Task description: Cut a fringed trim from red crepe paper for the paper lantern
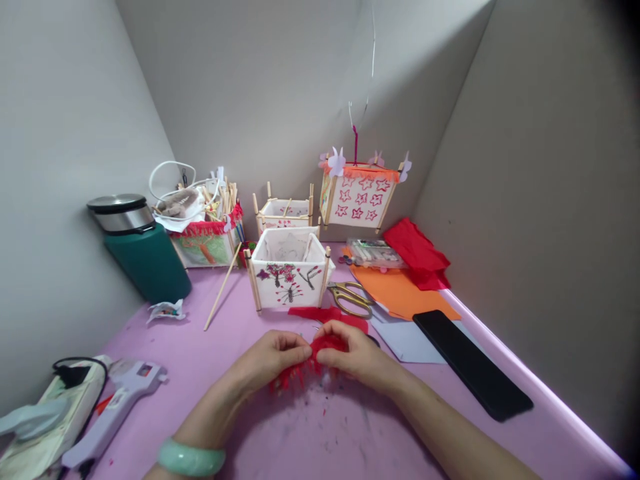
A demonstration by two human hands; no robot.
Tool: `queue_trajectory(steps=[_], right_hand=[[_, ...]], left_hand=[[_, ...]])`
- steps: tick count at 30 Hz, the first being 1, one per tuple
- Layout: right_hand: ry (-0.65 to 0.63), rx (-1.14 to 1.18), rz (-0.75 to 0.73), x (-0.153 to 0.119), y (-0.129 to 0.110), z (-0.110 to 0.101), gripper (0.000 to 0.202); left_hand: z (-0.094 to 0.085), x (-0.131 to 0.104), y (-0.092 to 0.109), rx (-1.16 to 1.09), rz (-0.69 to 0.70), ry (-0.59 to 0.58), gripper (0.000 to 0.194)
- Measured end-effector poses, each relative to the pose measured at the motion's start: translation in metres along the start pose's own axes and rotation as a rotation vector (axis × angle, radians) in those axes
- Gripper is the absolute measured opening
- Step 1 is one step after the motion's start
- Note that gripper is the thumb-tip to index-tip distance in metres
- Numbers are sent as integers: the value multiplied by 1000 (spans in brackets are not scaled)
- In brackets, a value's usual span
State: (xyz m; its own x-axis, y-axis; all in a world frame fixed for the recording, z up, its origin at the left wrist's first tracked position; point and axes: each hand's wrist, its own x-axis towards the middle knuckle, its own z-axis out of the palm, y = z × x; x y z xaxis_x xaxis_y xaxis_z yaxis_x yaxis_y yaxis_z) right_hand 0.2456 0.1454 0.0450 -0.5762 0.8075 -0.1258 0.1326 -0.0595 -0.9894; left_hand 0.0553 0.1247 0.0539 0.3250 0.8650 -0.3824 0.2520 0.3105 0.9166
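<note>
My left hand [280, 357] and my right hand [350, 350] meet over the front middle of the table. Both pinch a strip of red fringed paper [330, 343], its cut ends hanging towards me and partly hidden by my fingers. Just behind them lies a flat piece of red paper [320, 313]. Past that stands a white box-shaped paper lantern [290, 287] with wooden sticks at its corners and painted flowers on its front. Gold-handled scissors [350, 298] rest to the right of the lantern.
A glue gun [113, 413] and a power strip [55, 427] lie at the left, before a green bottle [145, 257]. One decorated lantern [360, 197] hangs from a wire. Orange paper [405, 293] and a black phone-like slab [473, 363] lie at the right.
</note>
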Motion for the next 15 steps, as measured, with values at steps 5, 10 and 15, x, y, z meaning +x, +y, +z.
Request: queue_trajectory(steps=[5, 10, 15], right_hand=[[-19, -82, -38, -1, 4, 5, 20], [59, -531, -236, -3, 0, -4, 5], [-163, -337, -183, -7, -7, -17, 43]], left_hand=[[-3, 0, -1, -41, 25, 5, 41], [-7, -2, -1, -115, 14, 35, 39], [-6, -5, 2, -165, 7, -10, 37]])
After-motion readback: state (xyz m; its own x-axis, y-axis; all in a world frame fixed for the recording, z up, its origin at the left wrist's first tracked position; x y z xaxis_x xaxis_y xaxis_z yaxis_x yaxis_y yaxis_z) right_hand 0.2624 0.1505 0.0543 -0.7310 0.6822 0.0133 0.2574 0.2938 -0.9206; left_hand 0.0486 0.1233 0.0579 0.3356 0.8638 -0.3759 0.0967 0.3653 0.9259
